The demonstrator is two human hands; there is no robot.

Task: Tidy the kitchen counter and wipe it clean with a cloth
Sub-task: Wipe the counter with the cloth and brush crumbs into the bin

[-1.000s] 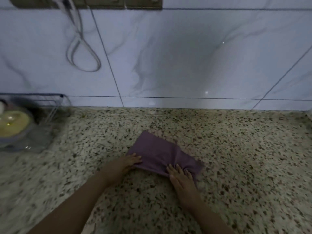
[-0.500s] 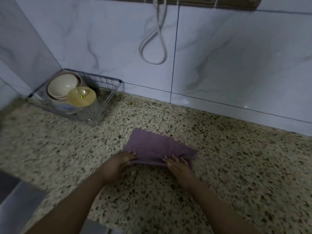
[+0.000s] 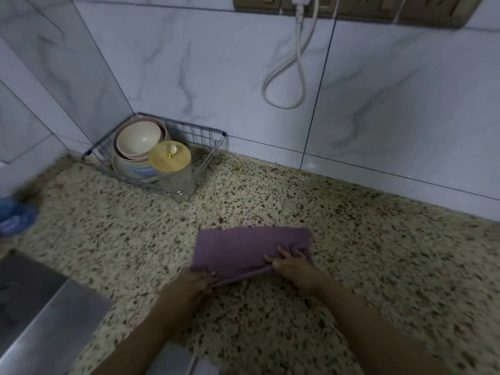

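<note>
A purple cloth point(image 3: 243, 246) lies folded on the speckled granite counter point(image 3: 351, 239), near its front middle. My left hand point(image 3: 196, 281) pinches the cloth's near left corner. My right hand point(image 3: 290, 262) rests on the cloth's near right part, with fingers gathering the fabric there. A small yellowish spot point(image 3: 237, 168) marks the counter near the back wall.
A wire rack point(image 3: 151, 182) in the back left corner holds stacked bowls point(image 3: 139, 147) and a glass jar with a wooden lid point(image 3: 173, 169). A steel sink edge point(image 3: 46, 320) lies at the front left. A blue object point(image 3: 15, 215) sits at the far left. A white cable point(image 3: 297, 66) hangs from wall sockets.
The view has swung left, bringing the rack, the corner and the sink into sight. Both hands stay on the cloth's near edge, which now looks folded into a longer strip.
</note>
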